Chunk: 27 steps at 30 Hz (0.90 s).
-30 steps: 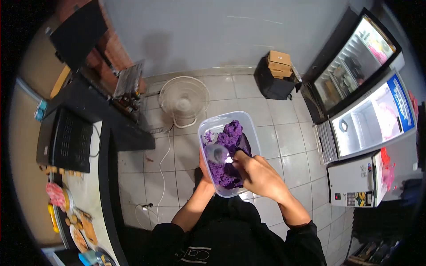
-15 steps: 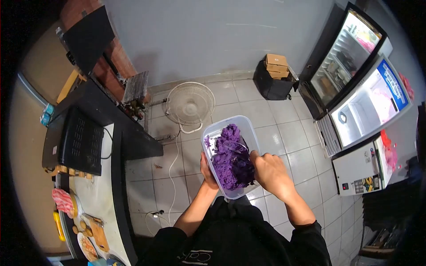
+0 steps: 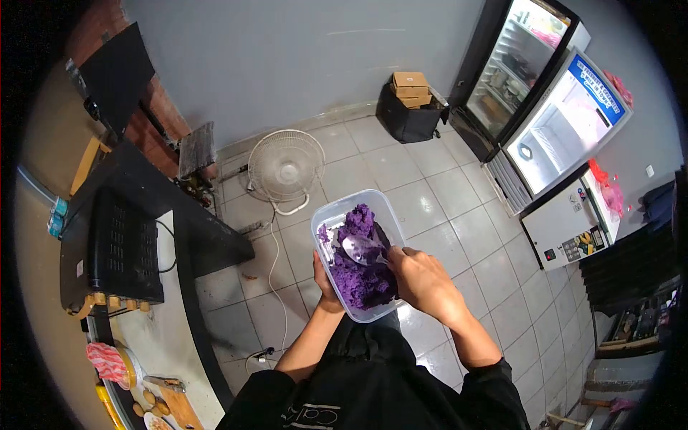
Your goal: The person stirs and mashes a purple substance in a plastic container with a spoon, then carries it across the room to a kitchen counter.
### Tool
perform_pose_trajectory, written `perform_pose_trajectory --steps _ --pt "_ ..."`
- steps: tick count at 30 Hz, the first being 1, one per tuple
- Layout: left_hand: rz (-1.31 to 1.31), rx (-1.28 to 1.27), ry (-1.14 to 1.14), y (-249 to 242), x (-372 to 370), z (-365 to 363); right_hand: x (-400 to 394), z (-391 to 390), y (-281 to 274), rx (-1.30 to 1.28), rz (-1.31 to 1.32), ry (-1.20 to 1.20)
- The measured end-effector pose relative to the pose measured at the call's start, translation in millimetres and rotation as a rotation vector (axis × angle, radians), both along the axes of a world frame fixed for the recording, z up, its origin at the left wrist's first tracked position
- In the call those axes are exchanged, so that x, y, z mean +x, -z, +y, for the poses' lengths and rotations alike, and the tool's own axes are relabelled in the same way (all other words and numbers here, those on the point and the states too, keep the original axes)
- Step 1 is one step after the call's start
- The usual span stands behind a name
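A clear plastic container (image 3: 393, 208) is held up in front of my body, above the tiled floor. Crumbly purple mash (image 3: 360, 281) fills much of it, and bare plastic shows at its far left part. My left hand (image 3: 325, 282) grips the container's left wall, its fingers mostly hidden underneath. My right hand (image 3: 424, 282) is closed round the handle of a metal spoon (image 3: 363, 251). The spoon's bowl, smeared with purple, rests over the middle of the mash; its handle is mostly hidden in my fist.
At left, a counter (image 3: 172, 315) carries a black oven (image 3: 122, 247) and a cutting board (image 3: 180, 407). A floor fan (image 3: 287, 168) with a trailing cord stands ahead. Boxes sit in a black bag (image 3: 410, 118). Glass-door fridges (image 3: 559, 132) and a white chest freezer (image 3: 566, 223) line the right.
The spoon's bowl has risen and turned, showing more of its metal over the mash. The container sits slightly further left in view, and the camera view has shifted.
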<state>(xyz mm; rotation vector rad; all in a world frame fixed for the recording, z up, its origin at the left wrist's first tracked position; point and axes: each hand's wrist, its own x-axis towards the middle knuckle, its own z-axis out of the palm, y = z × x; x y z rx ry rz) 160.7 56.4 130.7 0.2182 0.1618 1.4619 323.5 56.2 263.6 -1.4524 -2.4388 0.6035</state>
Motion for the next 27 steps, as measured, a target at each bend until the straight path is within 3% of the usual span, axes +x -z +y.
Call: perform_pose_trajectory --steps 6,10,19,21,27 --pt "-0.031 0.018 0.065 19.3 -2.3 -1.2 0.2 -17.8 0.6 0.054 -0.122 -0.016" --pt "-0.02 -0.004 0.157 6.7 2.1 -8.2 -2.8 -30.3 -6.1 0.069 -0.225 0.144" --pt "0.095 0.033 0.241 -11.0 17.2 -10.8 -13.6 -46.6 -6.4 0.064 -0.176 0.09" --pt "0.204 0.186 0.174 -13.6 14.0 -13.2 -14.0 -48.5 -10.2 0.061 -0.152 0.088" --pt "0.061 0.09 0.32 10.8 10.7 -11.2 -22.0 -50.8 -9.1 0.086 -0.173 0.045"
